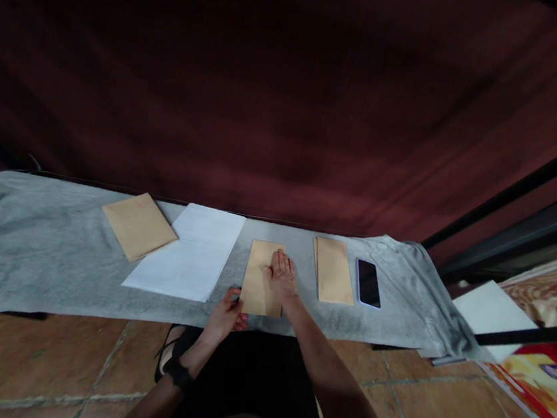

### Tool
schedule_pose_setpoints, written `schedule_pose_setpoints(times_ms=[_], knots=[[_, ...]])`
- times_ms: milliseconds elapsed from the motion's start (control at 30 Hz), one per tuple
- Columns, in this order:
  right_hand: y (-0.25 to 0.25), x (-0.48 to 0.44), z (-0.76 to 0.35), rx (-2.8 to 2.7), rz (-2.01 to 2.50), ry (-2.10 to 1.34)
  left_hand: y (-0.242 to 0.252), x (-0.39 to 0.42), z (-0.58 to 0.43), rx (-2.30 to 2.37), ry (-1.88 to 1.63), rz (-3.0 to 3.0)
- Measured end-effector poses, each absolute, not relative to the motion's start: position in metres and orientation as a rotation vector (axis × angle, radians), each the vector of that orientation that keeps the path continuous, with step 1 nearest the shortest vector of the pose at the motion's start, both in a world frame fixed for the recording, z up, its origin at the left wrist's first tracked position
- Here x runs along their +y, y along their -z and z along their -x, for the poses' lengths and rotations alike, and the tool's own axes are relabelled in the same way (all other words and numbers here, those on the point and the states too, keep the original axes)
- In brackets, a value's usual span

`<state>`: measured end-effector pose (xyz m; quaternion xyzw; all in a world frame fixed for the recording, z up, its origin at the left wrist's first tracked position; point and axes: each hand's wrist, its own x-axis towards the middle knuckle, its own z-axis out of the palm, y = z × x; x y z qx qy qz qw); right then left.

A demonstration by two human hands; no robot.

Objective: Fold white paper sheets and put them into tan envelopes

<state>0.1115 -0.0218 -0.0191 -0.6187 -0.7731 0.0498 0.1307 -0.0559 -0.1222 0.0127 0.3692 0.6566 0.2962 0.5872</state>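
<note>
A narrow brown envelope [258,274] lies lengthwise on the grey cloth [42,256] right in front of me. My right hand [281,275] rests flat on it, fingers stretched out and pointing away. My left hand [227,316] is at the envelope's near left corner, fingers curled in a pinch at its edge. A dark band sits on my left wrist.
Left of the envelope lie white paper sheets [193,253] and a larger brown envelope [138,225]. To the right lie a stack of brown envelopes [334,270] and a black phone [368,283]. A dark red curtain [290,103] hangs behind. Tiled floor [39,363] lies below.
</note>
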Motion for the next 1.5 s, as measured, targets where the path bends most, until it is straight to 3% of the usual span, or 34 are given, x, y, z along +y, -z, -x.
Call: schedule_pose_setpoints(times_ms=[200, 533, 833, 1200, 1500], knots=[[0.018, -0.021, -0.111, -2.222, 1.824, -0.124, -0.018, -0.126, 0.055, 1.552, -0.671, -0.933], [0.023, -0.146, -0.138, -2.434, 1.438, -0.136, -0.044, -0.132, 0.034, 1.93, -0.325, -1.673], [0.011, -0.154, -0.13, -2.463, 1.491, -0.143, -0.041, -0.148, 0.022, 2.071, -0.142, -2.37], [0.017, -0.16, -0.128, -2.507, 1.479, -0.006, 0.0, -0.164, 0.026, 1.703, -0.259, -2.705], [0.018, -0.166, -0.129, -2.483, 1.505, -0.092, 0.004, -0.167, 0.035, 1.586, -0.343, -2.628]])
